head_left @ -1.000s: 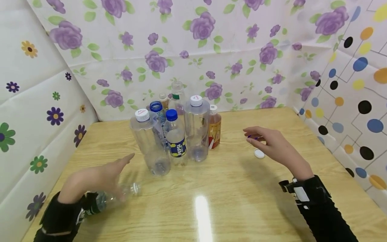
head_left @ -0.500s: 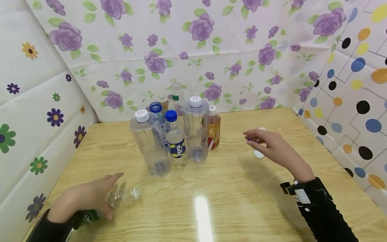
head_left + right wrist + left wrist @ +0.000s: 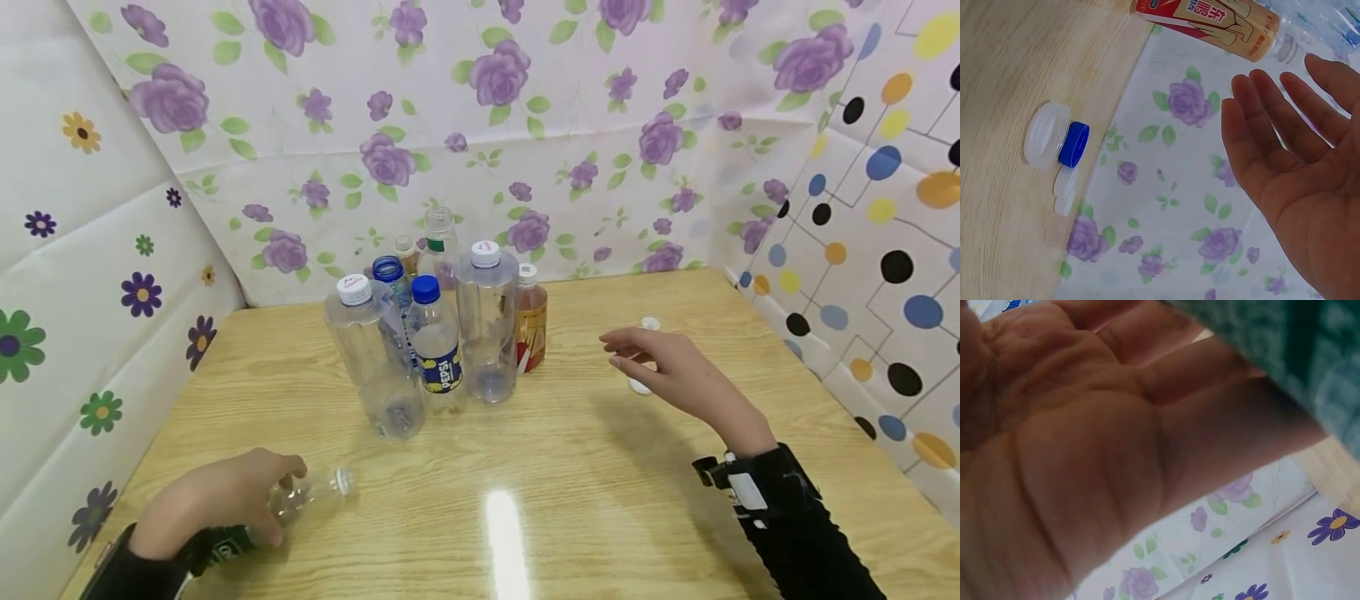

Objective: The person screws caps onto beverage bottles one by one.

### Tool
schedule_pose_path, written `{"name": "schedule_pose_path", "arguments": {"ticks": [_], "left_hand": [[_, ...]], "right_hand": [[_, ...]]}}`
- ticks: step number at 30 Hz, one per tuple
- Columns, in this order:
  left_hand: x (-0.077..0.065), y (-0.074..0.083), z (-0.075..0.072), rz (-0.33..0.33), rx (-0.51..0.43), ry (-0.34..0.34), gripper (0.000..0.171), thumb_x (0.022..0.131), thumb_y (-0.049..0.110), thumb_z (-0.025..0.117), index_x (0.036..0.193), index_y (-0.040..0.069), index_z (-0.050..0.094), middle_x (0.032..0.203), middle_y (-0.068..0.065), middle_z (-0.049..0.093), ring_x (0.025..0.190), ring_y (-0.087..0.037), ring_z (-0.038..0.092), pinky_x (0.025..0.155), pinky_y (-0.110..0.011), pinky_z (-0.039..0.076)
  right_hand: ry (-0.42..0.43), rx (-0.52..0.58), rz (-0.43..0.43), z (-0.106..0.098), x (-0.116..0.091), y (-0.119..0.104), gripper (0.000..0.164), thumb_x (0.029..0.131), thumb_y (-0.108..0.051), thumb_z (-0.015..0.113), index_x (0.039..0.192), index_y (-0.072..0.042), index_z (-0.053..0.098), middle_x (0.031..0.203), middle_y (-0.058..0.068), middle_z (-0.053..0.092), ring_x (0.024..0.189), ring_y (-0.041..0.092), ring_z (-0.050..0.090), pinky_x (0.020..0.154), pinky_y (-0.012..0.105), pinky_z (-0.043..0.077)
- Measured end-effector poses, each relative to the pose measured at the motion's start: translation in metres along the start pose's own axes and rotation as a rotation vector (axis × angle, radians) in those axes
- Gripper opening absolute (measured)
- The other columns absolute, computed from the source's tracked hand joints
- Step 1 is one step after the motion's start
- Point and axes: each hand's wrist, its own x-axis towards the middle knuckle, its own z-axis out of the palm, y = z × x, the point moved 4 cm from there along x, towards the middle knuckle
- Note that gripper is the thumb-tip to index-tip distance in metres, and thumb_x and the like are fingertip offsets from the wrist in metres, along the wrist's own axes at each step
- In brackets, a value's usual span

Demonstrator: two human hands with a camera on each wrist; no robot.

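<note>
At the lower left of the head view, my left hand (image 3: 213,500) has its thumb and fingers around a clear plastic bottle (image 3: 318,487) with a green label. The bottle lies on its side, its uncapped neck toward the right. Its green-labelled body (image 3: 1310,356) crosses the fingers in the left wrist view. My right hand (image 3: 678,375) hovers over the table's right side, fingers loosely bent and holding nothing. Below it are loose caps: a wide white cap (image 3: 1046,136), a blue cap (image 3: 1074,145) and small white caps (image 3: 1065,184), partly hidden by the hand in the head view.
Mid-table stands a cluster of bottles: two large clear ones (image 3: 375,358) (image 3: 487,333) with white caps, a blue-capped Pepsi bottle (image 3: 438,350), an orange-labelled bottle (image 3: 531,321) and several behind. Patterned cloth walls (image 3: 570,183) enclose the wooden table (image 3: 600,500).
My left hand has come down and back toward the lower left, and its spread fingers have closed around the lying bottle. The right hand has stayed nearly still.
</note>
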Motion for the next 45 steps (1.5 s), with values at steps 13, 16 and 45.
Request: {"name": "schedule_pose_path", "arguments": {"ticks": [13,16,45], "left_hand": [[-0.002,0.016,-0.009,0.058,0.022,0.046,0.078,0.069,0.020,0.094,0.133,-0.002,0.056,0.120,-0.011,0.066,0.108,-0.033,0.064,0.089,-0.052,0.058],[-0.006,0.025,-0.009,0.107,0.030,0.080,0.080,0.071,0.025,0.093,0.136,-0.002,0.055,0.125,-0.013,0.066,0.111,-0.036,0.064,0.090,-0.053,0.057],[0.059,0.187,0.003,0.706,-0.560,0.565,0.073,0.083,0.022,0.087,0.145,0.020,0.049,0.139,-0.002,0.059,0.125,-0.019,0.060,0.100,-0.032,0.056]], "right_hand": [[0.013,-0.012,0.004,-0.005,-0.002,0.000,0.034,0.105,-0.024,0.060,0.137,-0.011,0.062,0.122,0.003,0.070,0.104,0.017,0.068,0.089,0.040,0.060],[0.013,-0.014,0.002,-0.005,0.000,-0.001,0.034,0.105,-0.024,0.060,0.137,-0.011,0.062,0.122,0.003,0.070,0.104,0.016,0.068,0.089,0.039,0.060],[0.237,0.009,-0.088,-0.037,0.035,-0.017,0.030,0.102,-0.011,0.064,0.131,-0.009,0.066,0.123,0.010,0.071,0.107,0.027,0.069,0.090,0.043,0.059]]}}
